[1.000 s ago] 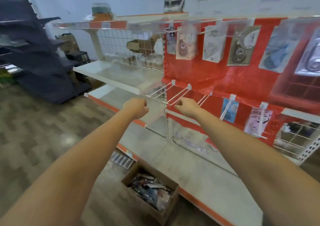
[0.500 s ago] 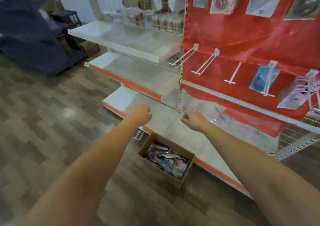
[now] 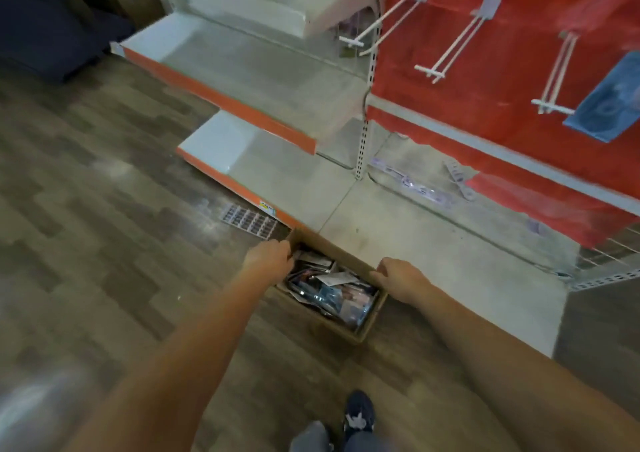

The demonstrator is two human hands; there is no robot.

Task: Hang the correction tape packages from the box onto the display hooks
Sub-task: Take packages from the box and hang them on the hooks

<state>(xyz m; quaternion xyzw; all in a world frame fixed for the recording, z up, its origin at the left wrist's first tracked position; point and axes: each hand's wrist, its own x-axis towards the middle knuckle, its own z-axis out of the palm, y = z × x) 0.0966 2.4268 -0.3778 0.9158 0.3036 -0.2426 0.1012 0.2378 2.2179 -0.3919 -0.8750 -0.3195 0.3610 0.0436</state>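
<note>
Cardboard box (image 3: 360,327), packages (image 3: 332,294) inside

Both forearms are bare, no sleeves showing. Grey-blue jeans (image 3: 346,439) and a dark navy shoe (image 3: 360,411) with white laces.

One open brown cardboard box (image 3: 360,327) sat on the wood-pattern floor, holding a heap of packages (image 3: 329,292) too jumbled to count. Above the box, three white wire display hooks (image 3: 446,53) stood bare on the red backing panel — and one blue package (image 3: 606,105) hung beside them. Two hands were at the box — left hand (image 3: 268,257), right hand (image 3: 401,278). One dark blue shoe (image 3: 360,413) showed below it.
</note>
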